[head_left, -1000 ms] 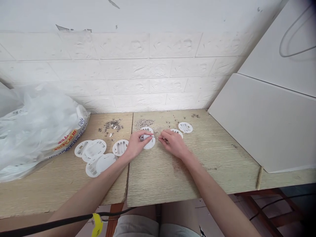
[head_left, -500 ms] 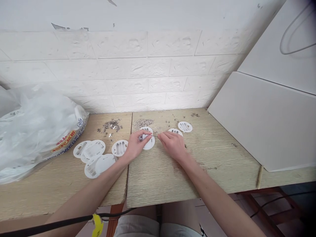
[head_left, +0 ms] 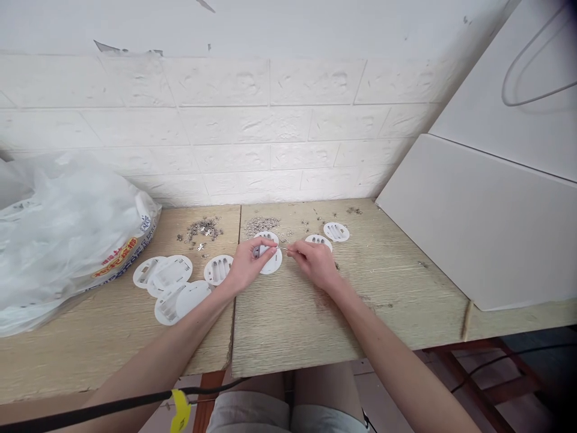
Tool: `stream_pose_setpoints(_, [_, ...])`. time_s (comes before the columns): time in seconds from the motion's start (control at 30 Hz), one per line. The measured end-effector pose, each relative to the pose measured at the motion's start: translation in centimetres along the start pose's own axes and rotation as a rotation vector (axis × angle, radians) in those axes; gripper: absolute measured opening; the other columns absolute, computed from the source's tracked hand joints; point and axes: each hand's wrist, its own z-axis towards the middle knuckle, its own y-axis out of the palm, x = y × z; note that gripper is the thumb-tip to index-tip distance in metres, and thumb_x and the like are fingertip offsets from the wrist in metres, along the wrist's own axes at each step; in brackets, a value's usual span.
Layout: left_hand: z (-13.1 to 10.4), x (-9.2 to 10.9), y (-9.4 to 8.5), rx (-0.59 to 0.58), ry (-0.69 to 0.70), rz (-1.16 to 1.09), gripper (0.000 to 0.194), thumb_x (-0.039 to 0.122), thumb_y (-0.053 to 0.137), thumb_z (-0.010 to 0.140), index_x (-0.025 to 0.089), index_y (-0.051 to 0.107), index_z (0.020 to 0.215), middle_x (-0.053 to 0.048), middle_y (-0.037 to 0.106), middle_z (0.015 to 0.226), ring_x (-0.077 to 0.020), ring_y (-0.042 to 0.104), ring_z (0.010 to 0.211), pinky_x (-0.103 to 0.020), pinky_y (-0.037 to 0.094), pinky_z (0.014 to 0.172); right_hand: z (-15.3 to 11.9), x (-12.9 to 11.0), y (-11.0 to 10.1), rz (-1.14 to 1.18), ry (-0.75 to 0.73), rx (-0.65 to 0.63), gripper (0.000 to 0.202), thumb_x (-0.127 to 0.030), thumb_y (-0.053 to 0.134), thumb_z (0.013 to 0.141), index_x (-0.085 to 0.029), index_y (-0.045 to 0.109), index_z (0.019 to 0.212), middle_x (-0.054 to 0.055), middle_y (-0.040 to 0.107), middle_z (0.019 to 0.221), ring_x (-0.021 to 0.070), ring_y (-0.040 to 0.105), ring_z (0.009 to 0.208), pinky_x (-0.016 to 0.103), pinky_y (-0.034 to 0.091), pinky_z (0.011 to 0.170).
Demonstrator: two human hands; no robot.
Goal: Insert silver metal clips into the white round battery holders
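Observation:
My left hand is closed, thumb and forefinger pinched together over a round white plastic battery cover. Whatever lies in that pinch is too small to make out. A thin metal piece spans the gap between my two hands, and the closed fingers of my right hand grip its right end. Behind my left fingertips, part of a second white disc with metal contacts shows. Just past my right knuckles lies another slotted disc, partly covered by the hand.
Loose discs overlap on the left, with a single slotted disc beside my left wrist. Piles of small metal contacts and silvery bits lie near the wall. A full plastic bag stands left; a white panel leans right.
My right hand has tilted slightly and its grip on the thin metal piece has shifted a little. The left hand stays nearly in place; the view moved slightly.

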Motion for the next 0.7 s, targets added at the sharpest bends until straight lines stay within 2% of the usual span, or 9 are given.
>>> stream_pose_setpoints(0.17, [0.02,0.23,-0.07,-0.007,0.050,0.025,0.020,0.037,0.064,0.075,0.020,0.069,0.083,-0.006,0.069,0.090,-0.0212,0.062,0.090,-0.034,0.047,0.081,0.39,-0.30,-0.63,0.348,0.125,-0.097,0.016,-0.023,0.053,0.085,-0.018,0.062,0.073,0.001,0.070,0.075,0.0124,0.058,0.063,0.024,0.038,0.061])
stream_pose_setpoints(0.37, [0.07,0.28,-0.13,-0.030,0.077,0.033,0.019,0.036,0.064,0.074,0.020,0.069,0.083,-0.005,0.069,0.089,-0.0204,0.062,0.089,-0.034,0.047,0.083,0.59,0.05,-0.72,0.511,0.176,-0.150,0.016,-0.028,0.056,0.083,-0.018,0.064,0.073,0.001,0.069,0.072,0.0140,0.059,0.067,0.026,0.041,0.065])
stream_pose_setpoints(0.43, [0.15,0.15,-0.10,-0.037,0.060,0.046,0.019,0.035,0.064,0.074,0.020,0.069,0.083,-0.005,0.070,0.088,-0.0205,0.062,0.088,-0.034,0.047,0.082,0.58,0.17,-0.72,0.467,0.164,-0.154,0.013,-0.028,0.056,0.083,-0.019,0.066,0.084,0.001,0.069,0.071,0.0137,0.059,0.065,0.025,0.041,0.064])
stream_pose_setpoints(0.53, [0.28,-0.17,-0.02,-0.028,0.015,0.050,0.020,0.035,0.065,0.074,0.020,0.070,0.085,-0.005,0.071,0.092,-0.0218,0.063,0.091,-0.035,0.046,0.084,0.56,0.17,-0.80,0.238,0.121,-0.138,0.022,-0.026,0.054,0.084,-0.022,0.065,0.104,-0.001,0.066,0.065,0.0118,0.053,0.056,0.024,0.037,0.061])
stream_pose_setpoints(0.6, [0.32,-0.35,0.03,-0.018,-0.008,0.033,0.022,0.036,0.065,0.073,0.020,0.071,0.087,-0.006,0.071,0.094,-0.0225,0.063,0.093,-0.035,0.046,0.085,0.53,0.07,-0.88,0.091,0.079,-0.142,0.025,-0.027,0.053,0.086,-0.025,0.065,0.108,-0.002,0.063,0.060,0.0114,0.050,0.052,0.024,0.034,0.059])
stream_pose_setpoints(0.7, [0.28,-0.36,0.08,-0.033,-0.007,0.020,0.022,0.035,0.066,0.073,0.020,0.072,0.087,-0.006,0.071,0.094,-0.0229,0.063,0.094,-0.036,0.047,0.086,0.49,-0.12,-0.96,-0.010,0.018,-0.139,0.026,-0.031,0.050,0.089,-0.027,0.066,0.108,-0.001,0.063,0.062,0.0119,0.051,0.055,0.023,0.031,0.056])
